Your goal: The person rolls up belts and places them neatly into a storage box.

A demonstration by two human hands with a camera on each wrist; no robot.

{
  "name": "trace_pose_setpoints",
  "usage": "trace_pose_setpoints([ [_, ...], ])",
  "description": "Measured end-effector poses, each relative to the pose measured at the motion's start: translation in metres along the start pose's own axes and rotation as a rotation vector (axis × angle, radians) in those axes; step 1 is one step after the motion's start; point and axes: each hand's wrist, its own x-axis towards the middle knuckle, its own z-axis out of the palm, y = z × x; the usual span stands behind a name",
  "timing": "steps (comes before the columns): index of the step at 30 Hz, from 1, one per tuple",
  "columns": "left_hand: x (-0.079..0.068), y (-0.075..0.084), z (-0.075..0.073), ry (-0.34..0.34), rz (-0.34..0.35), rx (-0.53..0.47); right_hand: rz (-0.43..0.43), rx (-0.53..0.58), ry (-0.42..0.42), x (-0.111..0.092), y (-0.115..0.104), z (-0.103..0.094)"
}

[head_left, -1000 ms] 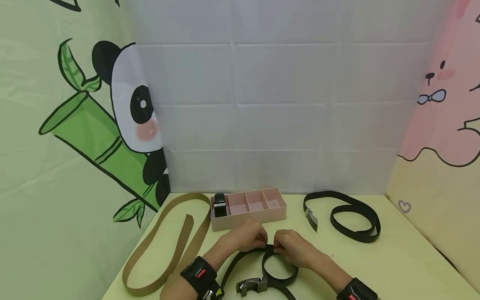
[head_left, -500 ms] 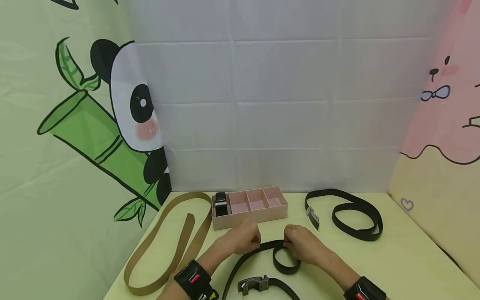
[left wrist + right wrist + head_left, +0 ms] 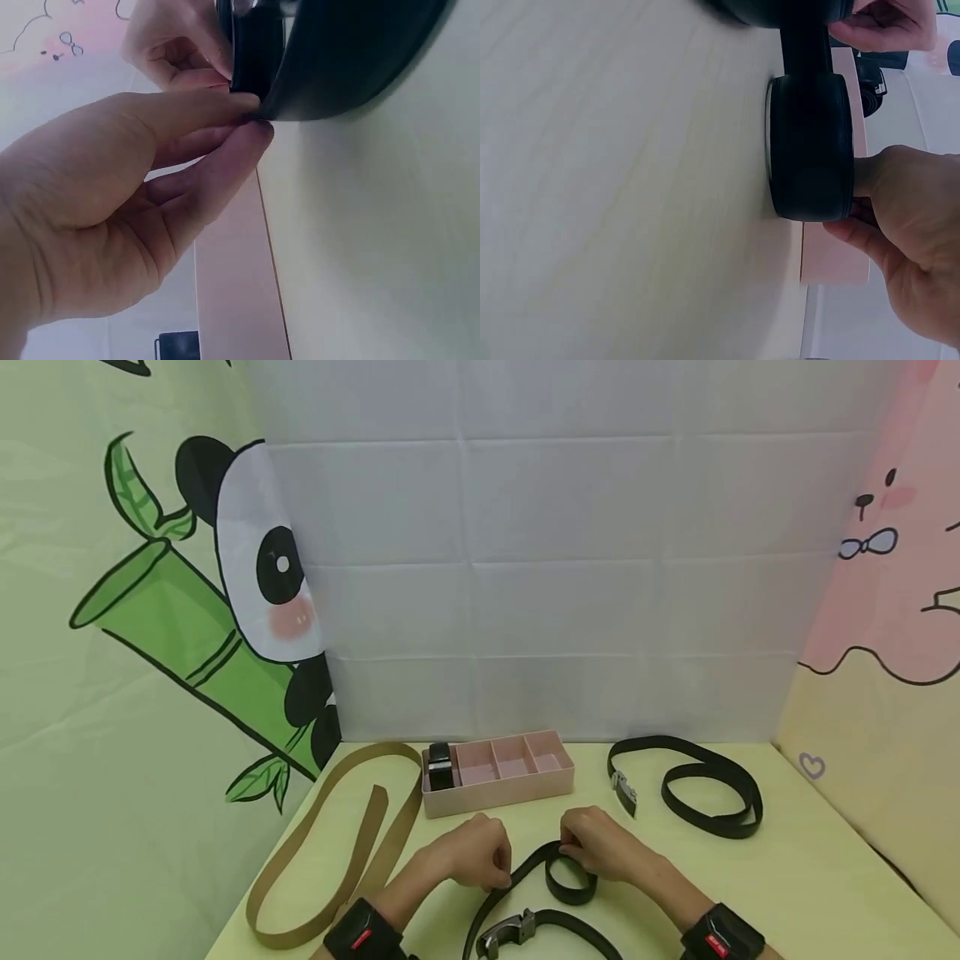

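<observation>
A black belt (image 3: 525, 864) with a metal buckle (image 3: 510, 932) lies at the front of the table, its far end curled into a small loop (image 3: 572, 893). My left hand (image 3: 474, 853) pinches the strap to the left of the loop; the left wrist view shows thumb and fingertips of that hand (image 3: 127, 187) on the strap's edge. At the top of the loop, my right hand (image 3: 611, 843) holds the belt. In the right wrist view the coiled part (image 3: 811, 146) hides some fingertips of the right hand (image 3: 915, 232).
Behind the hands stands a pink divided box (image 3: 498, 789) with a rolled black belt (image 3: 440, 767) in its left compartment. A tan belt (image 3: 273, 893) lies loosely looped at left. Another black belt (image 3: 738, 785) with a silver buckle lies at back right.
My left hand has moved left and nearer along the strap, away from the right hand. The right hand has shifted slightly right, and the loop has become smaller.
</observation>
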Motion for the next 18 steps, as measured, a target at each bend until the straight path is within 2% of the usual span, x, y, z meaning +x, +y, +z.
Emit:
trace_pose_setpoints([
  [2,0.006,-0.002,0.0,0.001,-0.009,-0.011,-0.005,0.005,-0.008,0.003,-0.001,0.002],
  [7,0.028,-0.011,0.008,0.095,-0.004,0.008,-0.016,-0.026,-0.031,0.01,-0.006,0.006],
  [10,0.036,-0.013,0.014,0.131,-0.005,0.042,0.001,-0.051,-0.04,0.011,-0.009,0.008],
  [14,0.035,-0.014,0.015,0.159,-0.01,0.075,0.032,-0.089,-0.03,0.009,-0.011,0.005],
  [18,0.025,-0.014,0.015,0.155,-0.043,0.026,0.035,-0.076,-0.017,0.008,-0.009,0.002],
])
